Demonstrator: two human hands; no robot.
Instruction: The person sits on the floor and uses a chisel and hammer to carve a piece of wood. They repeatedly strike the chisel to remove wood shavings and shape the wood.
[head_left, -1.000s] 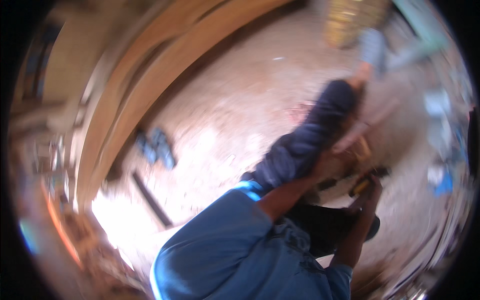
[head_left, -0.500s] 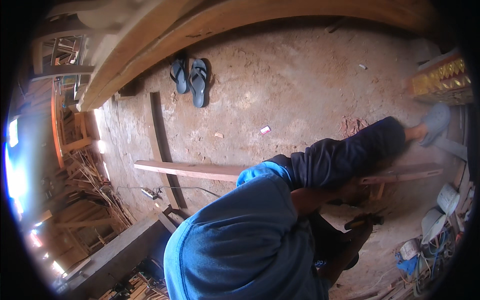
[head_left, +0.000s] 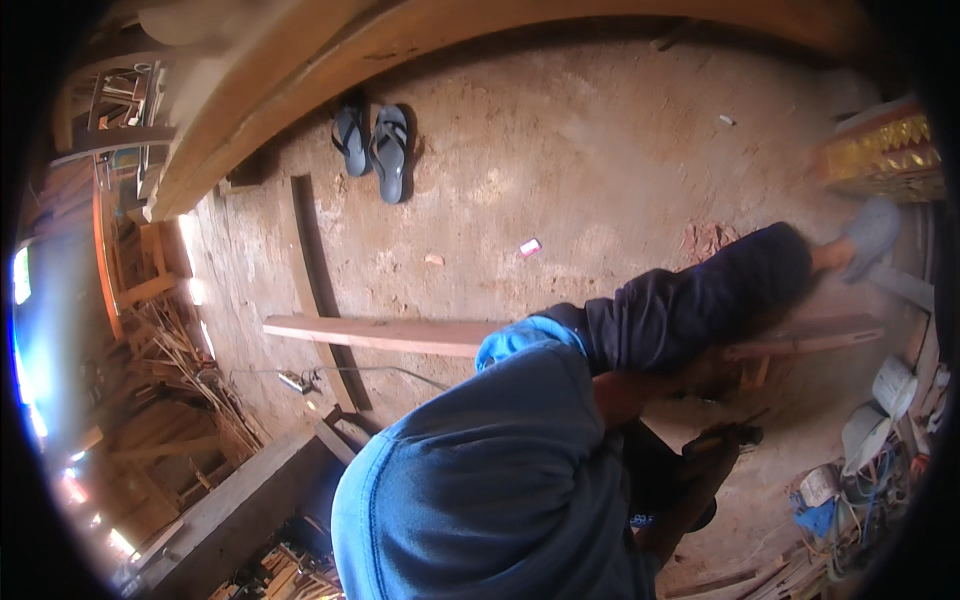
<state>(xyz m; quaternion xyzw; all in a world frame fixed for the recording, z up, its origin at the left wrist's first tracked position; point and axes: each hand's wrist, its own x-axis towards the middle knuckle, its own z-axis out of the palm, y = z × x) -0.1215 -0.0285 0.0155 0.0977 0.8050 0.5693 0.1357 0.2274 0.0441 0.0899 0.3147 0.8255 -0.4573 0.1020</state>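
My right hand (head_left: 705,450) is closed on a dark tool (head_left: 740,438) with a yellowish part, low beside my bent leg. My left forearm (head_left: 630,390) reaches under my dark-trousered leg (head_left: 700,290); that hand is in shadow and its fingers are not clear. A long pale-red timber (head_left: 370,335) lies crosswise behind my body and leg, its right part (head_left: 820,335) showing beyond the leg, near a short wooden piece beneath it. My grey-shod foot (head_left: 868,240) rests at the right.
Flip-flops (head_left: 390,155) lie by a long curved beam (head_left: 270,100). A power strip (head_left: 295,383) with a cable, a flat board (head_left: 315,270) and a concrete ledge (head_left: 220,500) are at left, with scrap wood. Buckets and cords (head_left: 840,485) clutter the right, below a gold-patterned object (head_left: 880,145).
The view has swung from a blurred angle a second ago, bringing the timber and wood piles into clearer sight. Since half a second ago it has shifted only slightly; the tool remains in my right hand.
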